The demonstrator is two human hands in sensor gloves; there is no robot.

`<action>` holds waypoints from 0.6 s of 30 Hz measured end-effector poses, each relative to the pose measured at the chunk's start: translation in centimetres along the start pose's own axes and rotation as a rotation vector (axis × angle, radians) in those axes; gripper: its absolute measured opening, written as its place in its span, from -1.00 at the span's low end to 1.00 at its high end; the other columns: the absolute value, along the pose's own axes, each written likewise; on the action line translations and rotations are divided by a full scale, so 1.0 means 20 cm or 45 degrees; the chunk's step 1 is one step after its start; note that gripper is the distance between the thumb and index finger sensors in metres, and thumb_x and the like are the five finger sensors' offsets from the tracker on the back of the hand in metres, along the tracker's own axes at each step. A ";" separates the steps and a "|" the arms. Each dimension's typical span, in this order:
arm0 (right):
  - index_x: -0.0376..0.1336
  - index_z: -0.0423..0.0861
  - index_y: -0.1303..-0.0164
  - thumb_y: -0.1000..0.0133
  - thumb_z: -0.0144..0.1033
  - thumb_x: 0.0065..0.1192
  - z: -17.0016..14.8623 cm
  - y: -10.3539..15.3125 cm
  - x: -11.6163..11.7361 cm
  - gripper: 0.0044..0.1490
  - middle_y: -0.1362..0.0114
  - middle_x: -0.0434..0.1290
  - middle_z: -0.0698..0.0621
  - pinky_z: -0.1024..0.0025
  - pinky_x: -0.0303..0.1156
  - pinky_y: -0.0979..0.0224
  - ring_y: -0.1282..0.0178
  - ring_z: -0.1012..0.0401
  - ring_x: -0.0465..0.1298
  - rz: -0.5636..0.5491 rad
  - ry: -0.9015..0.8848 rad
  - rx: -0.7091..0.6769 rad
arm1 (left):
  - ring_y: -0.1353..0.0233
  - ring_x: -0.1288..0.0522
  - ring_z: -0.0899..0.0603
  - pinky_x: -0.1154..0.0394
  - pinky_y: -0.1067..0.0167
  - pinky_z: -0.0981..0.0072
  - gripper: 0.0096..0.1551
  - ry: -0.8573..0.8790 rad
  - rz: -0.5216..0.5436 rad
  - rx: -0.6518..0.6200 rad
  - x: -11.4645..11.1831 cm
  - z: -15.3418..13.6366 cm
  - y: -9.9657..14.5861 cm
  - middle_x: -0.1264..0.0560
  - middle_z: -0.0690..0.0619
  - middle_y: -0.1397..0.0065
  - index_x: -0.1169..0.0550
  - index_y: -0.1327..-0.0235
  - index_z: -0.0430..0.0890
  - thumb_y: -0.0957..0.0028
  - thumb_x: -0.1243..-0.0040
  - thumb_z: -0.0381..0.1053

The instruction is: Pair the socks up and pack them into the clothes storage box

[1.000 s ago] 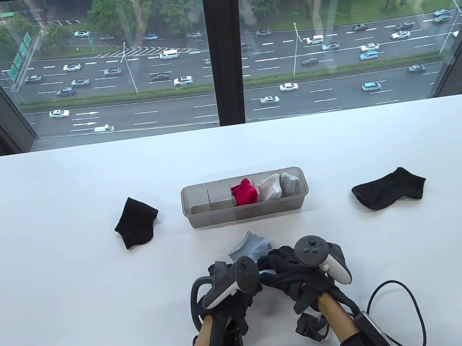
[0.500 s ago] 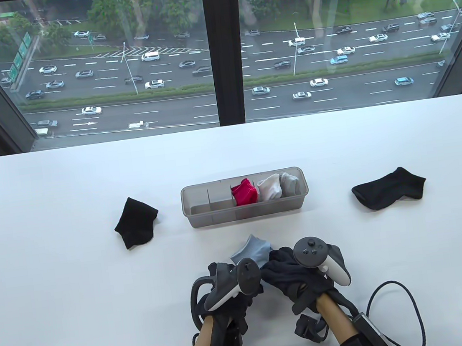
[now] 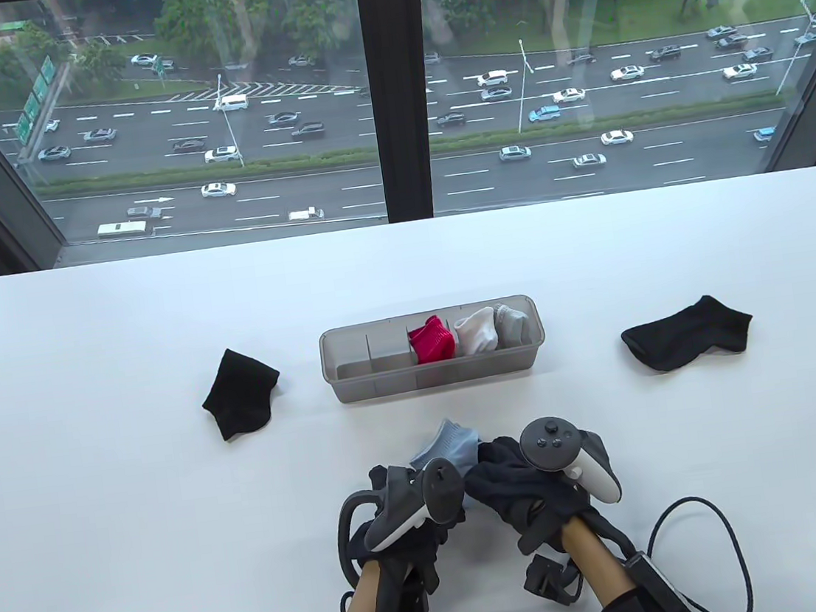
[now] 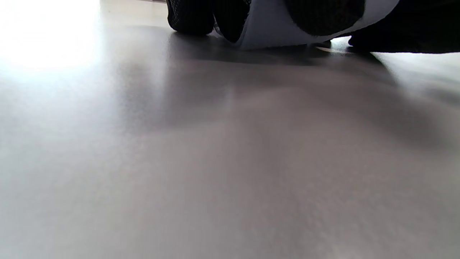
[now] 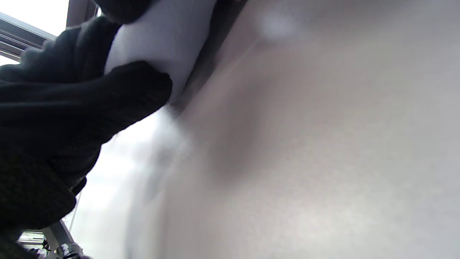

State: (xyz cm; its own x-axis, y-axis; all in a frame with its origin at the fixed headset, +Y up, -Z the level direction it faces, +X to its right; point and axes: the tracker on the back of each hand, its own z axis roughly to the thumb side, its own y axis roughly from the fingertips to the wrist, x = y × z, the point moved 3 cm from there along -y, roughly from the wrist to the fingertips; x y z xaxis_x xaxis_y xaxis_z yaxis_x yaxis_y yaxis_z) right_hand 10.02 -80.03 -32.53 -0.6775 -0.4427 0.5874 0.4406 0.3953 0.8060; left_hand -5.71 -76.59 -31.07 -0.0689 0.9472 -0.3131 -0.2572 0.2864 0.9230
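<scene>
A pale blue-grey sock bundle point(image 3: 447, 446) lies on the white table near its front edge, between my two hands. My left hand point(image 3: 415, 487) grips its left side and my right hand point(image 3: 499, 469) grips its right side, fingers curled on the fabric. The wrist views show the pale sock point(image 4: 273, 30) point(image 5: 161, 39) pinched by dark gloved fingers point(image 5: 118, 90). The grey clothes storage box point(image 3: 359, 390) stands behind, holding a red sock roll point(image 3: 432, 341), a white roll point(image 3: 476, 332) and a grey roll point(image 3: 511, 321). Its two left compartments are empty. Single black socks lie at the left point(image 3: 240, 391) and right point(image 3: 687, 335).
A black cable point(image 3: 730, 541) loops on the table at the front right. The window frame stands behind the table's far edge point(image 3: 398, 224).
Both hands have kept working the pale sock in place; the left hand and its tracker shifted slightly. The sock's visible part has shrunk a little. Nothing else moved.
</scene>
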 end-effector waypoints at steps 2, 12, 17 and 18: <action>0.02 0.01 -0.59 -0.24 0.08 0.01 0.00 0.01 -0.01 -0.26 -0.78 -0.27 -0.12 0.04 -0.64 -0.67 -0.73 -0.01 -0.50 -0.043 0.021 -0.007 | -0.67 -0.30 -0.18 0.04 -0.63 -0.34 -0.48 -0.010 -0.009 0.011 0.00 -0.01 0.00 -0.42 0.07 -0.55 -0.42 -0.31 0.11 -0.09 -0.05 0.18; 0.25 -0.08 -0.32 -0.33 -0.05 -0.09 0.01 0.02 0.00 -0.50 -0.77 -0.24 -0.13 0.03 -0.65 -0.66 -0.73 -0.01 -0.49 -0.069 -0.048 0.001 | -0.70 -0.20 -0.26 0.03 -0.63 -0.32 -0.37 -0.036 -0.088 0.021 -0.03 0.03 0.00 -0.30 -0.04 -0.59 -0.26 -0.33 0.01 -0.06 -0.11 0.21; 0.27 -0.07 -0.32 -0.29 0.00 -0.06 0.02 0.03 -0.02 -0.46 -0.76 -0.13 -0.14 -0.01 -0.56 -0.70 -0.75 -0.03 -0.40 -0.150 0.028 0.010 | -0.62 -0.38 -0.23 -0.07 -0.62 -0.32 -0.45 -0.009 0.050 0.006 0.01 0.02 0.02 -0.46 -0.02 -0.54 -0.44 -0.30 0.07 -0.05 -0.16 0.17; 0.21 -0.01 -0.41 -0.25 0.04 -0.02 0.03 0.03 -0.02 -0.41 -0.77 -0.13 -0.15 -0.03 -0.53 -0.72 -0.75 -0.05 -0.38 -0.157 0.039 -0.011 | -0.62 -0.38 -0.22 -0.07 -0.61 -0.32 -0.47 -0.015 0.040 0.017 0.01 0.02 0.02 -0.47 -0.01 -0.54 -0.46 -0.28 0.07 -0.05 -0.15 0.17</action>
State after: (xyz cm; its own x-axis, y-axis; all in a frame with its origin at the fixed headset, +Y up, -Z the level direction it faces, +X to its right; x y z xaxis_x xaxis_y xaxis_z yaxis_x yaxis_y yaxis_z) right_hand 10.30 -79.15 -32.37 -0.7084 -0.5121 0.4858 0.3603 0.3295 0.8727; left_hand -5.50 -76.20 -30.78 -0.0658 0.9574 -0.2811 -0.2421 0.2579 0.9353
